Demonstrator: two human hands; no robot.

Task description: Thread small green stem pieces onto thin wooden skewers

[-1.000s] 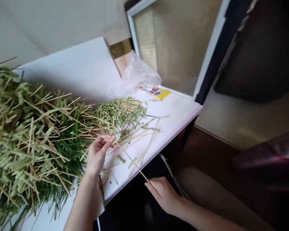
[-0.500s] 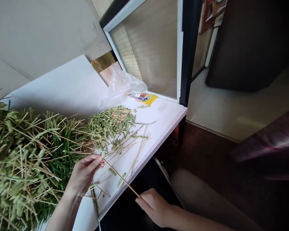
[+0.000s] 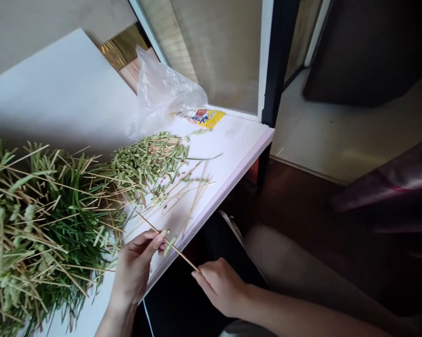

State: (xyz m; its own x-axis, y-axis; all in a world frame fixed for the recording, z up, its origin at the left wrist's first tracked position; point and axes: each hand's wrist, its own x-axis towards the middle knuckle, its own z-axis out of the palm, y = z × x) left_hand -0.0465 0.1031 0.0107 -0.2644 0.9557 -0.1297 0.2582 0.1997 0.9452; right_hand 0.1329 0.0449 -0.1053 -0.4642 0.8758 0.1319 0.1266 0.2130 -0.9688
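Observation:
My right hand grips the lower end of a thin wooden stick in a closed fist, just off the table edge. The stick slants up to the left, its far tip free above the table. Partway along, my left hand pinches the stick between thumb and fingers. A pale green, pod-like piece sits across the stick right beside the left fingertips. Left of my hands lies a large heap of green pieces on sticks. A smaller pile of loose green pieces lies beyond them.
Several bare sticks lie on the white table near its edge. A clear plastic bag and a yellow packet rest by the glass-panelled frame. Dark floor shows beyond the edge.
My left hand has slid down the stick toward my right hand, leaving the upper tip exposed. The green piece on the stick is now at my left fingertips. The view has tilted down.

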